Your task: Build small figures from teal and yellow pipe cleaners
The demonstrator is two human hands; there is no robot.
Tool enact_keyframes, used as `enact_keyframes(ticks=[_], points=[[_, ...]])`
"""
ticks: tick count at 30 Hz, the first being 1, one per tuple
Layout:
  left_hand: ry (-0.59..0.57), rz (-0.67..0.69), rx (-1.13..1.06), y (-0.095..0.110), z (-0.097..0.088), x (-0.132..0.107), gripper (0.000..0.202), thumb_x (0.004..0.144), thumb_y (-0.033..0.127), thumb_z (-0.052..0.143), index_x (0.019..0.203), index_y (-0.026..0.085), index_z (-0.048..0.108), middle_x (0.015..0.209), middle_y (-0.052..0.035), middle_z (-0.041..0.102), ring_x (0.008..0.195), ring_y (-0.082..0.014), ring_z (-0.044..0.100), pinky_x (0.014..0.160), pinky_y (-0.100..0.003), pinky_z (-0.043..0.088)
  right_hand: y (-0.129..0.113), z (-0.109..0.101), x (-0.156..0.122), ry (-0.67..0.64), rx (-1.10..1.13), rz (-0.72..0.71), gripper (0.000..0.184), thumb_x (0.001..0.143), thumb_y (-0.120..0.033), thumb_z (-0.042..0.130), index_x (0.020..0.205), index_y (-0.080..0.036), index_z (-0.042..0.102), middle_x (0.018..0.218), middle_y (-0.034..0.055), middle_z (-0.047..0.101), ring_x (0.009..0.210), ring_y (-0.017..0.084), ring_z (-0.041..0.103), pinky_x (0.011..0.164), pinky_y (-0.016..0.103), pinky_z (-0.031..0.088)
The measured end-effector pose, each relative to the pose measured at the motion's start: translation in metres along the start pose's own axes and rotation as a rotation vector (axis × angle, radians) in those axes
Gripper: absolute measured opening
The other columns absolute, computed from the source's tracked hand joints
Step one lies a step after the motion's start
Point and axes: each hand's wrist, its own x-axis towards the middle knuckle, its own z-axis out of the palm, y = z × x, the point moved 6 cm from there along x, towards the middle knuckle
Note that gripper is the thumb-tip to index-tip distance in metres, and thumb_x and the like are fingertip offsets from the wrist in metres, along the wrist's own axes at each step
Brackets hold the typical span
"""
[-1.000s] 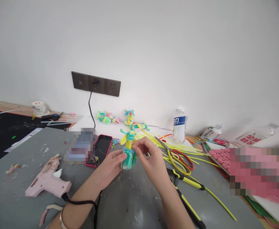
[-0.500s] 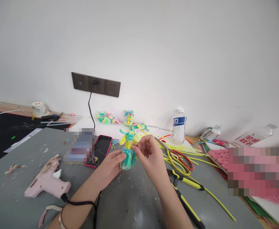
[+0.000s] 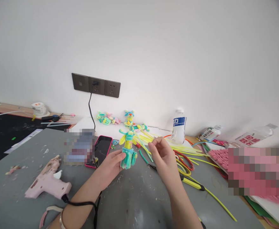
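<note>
A small pipe-cleaner figure (image 3: 129, 157), teal below with a yellow middle and a teal-and-yellow top, stands upright in the grip of my left hand (image 3: 112, 165). The thumb and fingers close around its lower left side. My right hand (image 3: 163, 157) is off to the right of the figure and apart from it. Its fingers are curled and the thumb meets the index finger; whatever may be between them is hidden or too small to see. Beneath and beside this hand lie yellow-handled pliers (image 3: 192, 183) and scissors (image 3: 183, 168), both partly covered.
On the left lies a pink glue gun (image 3: 47, 184), its black cord running under my left forearm. A phone (image 3: 103, 148) lies behind my left hand. More pipe-cleaner figures (image 3: 129, 119) are by the wall. Loose yellow pipe cleaners (image 3: 189, 149) and a bottle (image 3: 179, 127) occupy the right.
My right hand has moved away from the figure to the right, uncovering pipe-cleaner pieces and the pliers' tip on the table. My left hand keeps the figure in about the same place.
</note>
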Motion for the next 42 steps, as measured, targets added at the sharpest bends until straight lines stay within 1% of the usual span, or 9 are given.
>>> enact_keyframes(ticks=[4,7,9,14,19,28,36,39,42], points=[[0.01,-0.006,0.014,-0.001,-0.002,0.001,0.03,0.076,0.041,0.079,0.092,0.017,0.076,0.09,-0.006,0.07,0.082,-0.0162,0.056,0.074,-0.026,0.042,0.023,-0.002,-0.013,-0.135,0.015,0.161,0.035,0.088,-0.055,0.057,0.082,-0.021,0.054,0.069,-0.0016,0.051,0.055,0.012,0.043,0.051,0.025,0.038],[0.043,0.006,-0.012,0.0,-0.003,0.001,0.035,0.072,0.036,0.084,0.101,0.02,0.073,0.096,-0.0056,0.071,0.087,-0.0177,0.059,0.08,-0.028,0.044,0.038,0.015,-0.032,-0.308,0.079,0.285,0.041,0.083,-0.054,0.064,0.106,-0.02,0.058,0.093,0.0061,0.064,0.07,0.017,0.059,0.061,0.029,0.049],[0.056,0.012,-0.021,0.0,-0.003,0.001,0.038,0.069,0.033,0.086,0.103,0.02,0.072,0.096,-0.0056,0.071,0.09,-0.0193,0.061,0.083,-0.03,0.045,0.041,0.027,-0.042,-0.34,0.127,0.304,0.049,0.081,-0.051,0.068,0.118,-0.021,0.054,0.11,0.0096,0.064,0.084,0.02,0.064,0.071,0.032,0.053],[0.043,0.037,0.033,0.0,-0.005,0.002,0.024,0.073,0.03,0.083,0.091,0.019,0.071,0.09,-0.0047,0.071,0.089,-0.0189,0.064,0.079,-0.027,0.047,0.042,0.044,-0.047,-0.251,0.229,0.251,0.047,0.077,-0.043,0.074,0.115,-0.022,0.055,0.113,0.0091,0.061,0.084,0.019,0.064,0.073,0.032,0.056],[0.037,0.05,0.102,-0.001,-0.004,0.003,0.042,0.068,0.031,0.087,0.104,0.019,0.069,0.1,-0.0072,0.074,0.101,-0.0238,0.066,0.082,-0.029,0.047,0.045,0.051,-0.049,-0.21,0.349,0.251,0.033,0.078,-0.039,0.075,0.103,-0.023,0.059,0.1,0.0046,0.064,0.082,0.018,0.065,0.071,0.028,0.056],[0.072,0.06,0.198,0.0,-0.005,0.002,0.045,0.067,0.031,0.087,0.106,0.02,0.069,0.11,-0.0086,0.074,0.112,-0.0274,0.063,0.092,-0.034,0.048,0.047,0.05,-0.058,-0.086,0.431,0.209,0.041,0.078,-0.039,0.076,0.111,-0.023,0.058,0.108,0.0081,0.067,0.093,0.022,0.067,0.073,0.028,0.057],[-0.067,-0.014,0.239,-0.003,0.005,-0.001,0.048,0.075,0.029,0.081,0.121,0.021,0.067,0.116,-0.0083,0.074,0.111,-0.0257,0.066,0.096,-0.035,0.048,0.054,0.045,-0.065,-0.033,0.442,0.21,0.05,0.082,-0.036,0.074,0.125,-0.023,0.054,0.122,0.0108,0.066,0.108,0.024,0.066,0.082,0.03,0.058],[-0.083,0.007,0.27,-0.002,0.008,-0.002,0.042,0.076,0.03,0.079,0.117,0.021,0.071,0.115,-0.0081,0.075,0.11,-0.0254,0.066,0.095,-0.033,0.048,0.055,0.045,-0.068,-0.003,0.448,0.208,0.05,0.08,-0.036,0.075,0.125,-0.022,0.057,0.129,0.012,0.064,0.115,0.026,0.064,0.086,0.032,0.058],[-0.041,0.025,0.334,-0.001,0.004,-0.001,0.037,0.077,0.034,0.078,0.111,0.021,0.074,0.111,-0.0077,0.076,0.107,-0.0258,0.067,0.094,-0.034,0.049,0.053,0.048,-0.071,-0.003,0.44,0.209,0.047,0.08,-0.036,0.075,0.122,-0.02,0.061,0.124,0.0127,0.068,0.113,0.028,0.065,0.088,0.034,0.058]])
